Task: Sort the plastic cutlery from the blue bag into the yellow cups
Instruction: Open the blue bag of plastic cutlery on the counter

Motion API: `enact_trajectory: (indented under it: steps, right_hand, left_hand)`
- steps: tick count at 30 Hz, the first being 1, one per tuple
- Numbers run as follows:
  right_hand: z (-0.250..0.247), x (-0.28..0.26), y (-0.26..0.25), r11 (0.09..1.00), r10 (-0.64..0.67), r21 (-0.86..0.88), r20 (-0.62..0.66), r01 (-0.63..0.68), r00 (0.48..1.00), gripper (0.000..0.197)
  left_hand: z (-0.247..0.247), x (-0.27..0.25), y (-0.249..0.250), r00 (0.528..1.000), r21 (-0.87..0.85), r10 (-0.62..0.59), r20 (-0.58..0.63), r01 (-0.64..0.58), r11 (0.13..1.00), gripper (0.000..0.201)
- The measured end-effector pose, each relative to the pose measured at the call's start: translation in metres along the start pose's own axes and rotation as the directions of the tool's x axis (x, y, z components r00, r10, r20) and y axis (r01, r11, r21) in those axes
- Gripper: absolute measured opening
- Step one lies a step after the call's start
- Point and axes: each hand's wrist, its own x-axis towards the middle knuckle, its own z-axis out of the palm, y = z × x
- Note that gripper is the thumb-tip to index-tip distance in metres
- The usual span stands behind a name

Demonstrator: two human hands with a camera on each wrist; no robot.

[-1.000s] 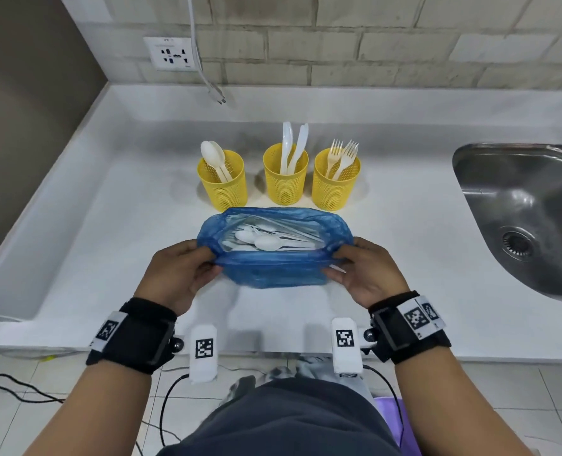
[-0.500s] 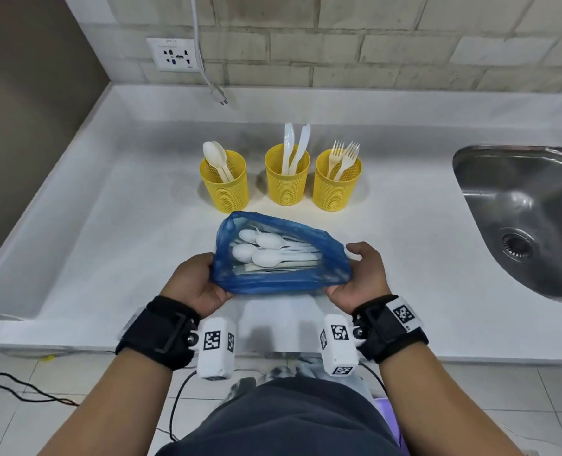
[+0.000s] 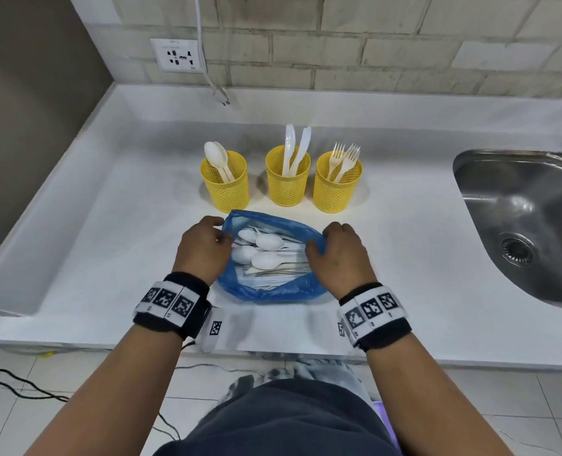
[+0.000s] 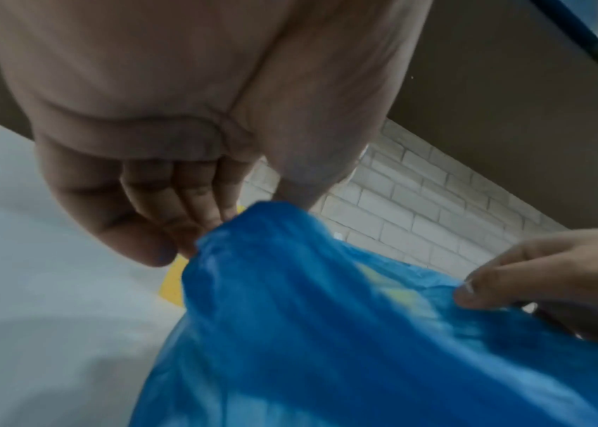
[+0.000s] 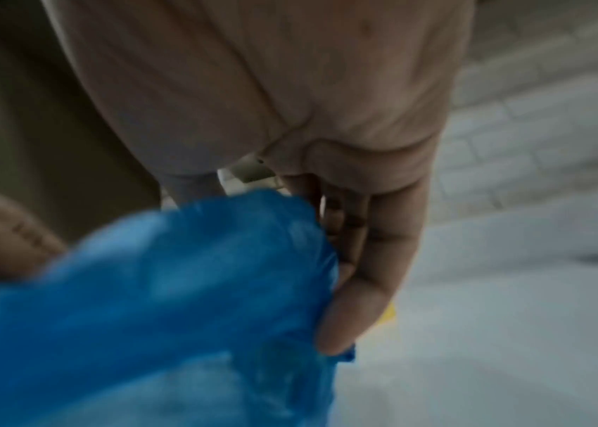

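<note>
Left hand [image 3: 204, 250] pinching the left edge of the blue bag [image 3: 273, 289] at its mouth, thumb and curled fingers [image 4: 195, 208] closed on the film. Right hand [image 3: 337, 258] likewise gripping the right edge, fingers [image 5: 356, 260] wrapped round a gathered fold (this view is blurred, so the exact finger placement is uncertain). Between the two hands the bag's mouth is spread wide and faces upward; the bag rests on the white counter [image 3: 108, 241], just in front of the cups.

Inside the bag lies a heap of white plastic cutlery [image 3: 266, 255]: several spoon bowls on top, flat handles beneath, whose kinds cannot be told.

Beyond the bag stand three yellow mesh cups in a row: the left cup [image 3: 227, 182] holds spoons, the middle cup [image 3: 288, 177] knives, the right cup [image 3: 337, 181] forks. To the right, well apart, is a steel sink [image 3: 520, 232]; on the back wall, a socket [image 3: 177, 55] with a hanging cable.

Step in hand, as judged: opening the bag for access. To do it well, the rim should be rolled or pressed down so that the mouth stays open unaided, freeing one hand to pick. The thin film will likely collapse if both edges are released at once. The top spoons are the easiest first pick, destined for the left cup.
</note>
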Motion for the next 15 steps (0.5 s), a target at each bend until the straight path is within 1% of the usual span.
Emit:
enact_trajectory:
  steps: [1, 3, 5, 7, 9, 11, 12, 13, 15]
  right_hand:
    - [0.002, 0.003, -0.002, 0.998, -0.041, -0.039, -0.018, 0.04, 0.999, 0.029]
    - [0.004, 0.011, -0.004, 0.997, -0.077, -0.038, -0.058, 0.074, 0.995, 0.02]
    - [0.002, 0.018, -0.005, 0.996, -0.064, 0.052, -0.079, 0.068, 0.995, 0.017]
    - [-0.002, 0.026, -0.005, 0.981, 0.0, 0.192, -0.074, 0.014, 0.997, 0.017]
    - [-0.005, 0.033, -0.003, 0.949, 0.059, 0.311, -0.027, -0.048, 0.998, 0.019]
    - [-0.008, 0.038, -0.002, 0.906, 0.091, 0.414, 0.013, -0.088, 0.996, 0.024]
    - [-0.009, 0.04, -0.002, 0.891, 0.094, 0.444, 0.017, -0.091, 0.995, 0.028]
    - [-0.01, 0.041, -0.001, 0.888, 0.088, 0.452, 0.01, -0.083, 0.996, 0.035]
    - [-0.014, 0.044, 0.001, 0.893, 0.074, 0.445, 0.011, -0.071, 0.997, 0.045]
  left_hand:
    - [0.002, 0.002, 0.002, 1.0, 0.02, 0.027, -0.011, -0.027, 0.999, 0.029]
    - [0.003, 0.006, 0.005, 0.999, -0.012, 0.04, -0.02, -0.04, 0.999, 0.026]
    - [0.003, 0.01, 0.007, 0.999, -0.094, 0.029, -0.032, -0.032, 0.995, 0.028]
    - [0.002, 0.012, 0.009, 0.999, -0.141, 0.015, -0.045, -0.021, 0.99, 0.032]
    - [0.0, 0.012, 0.014, 1.0, -0.117, 0.015, -0.008, -0.016, 0.993, 0.044]
    - [-0.002, 0.014, 0.017, 0.998, -0.05, 0.04, 0.039, -0.038, 0.998, 0.052]
    - [-0.003, 0.015, 0.017, 0.997, -0.025, 0.064, 0.036, -0.063, 0.998, 0.052]
    - [-0.004, 0.017, 0.017, 0.996, -0.014, 0.085, 0.008, -0.085, 0.996, 0.048]
    - [-0.006, 0.02, 0.019, 0.995, -0.048, 0.085, -0.055, -0.087, 0.995, 0.038]
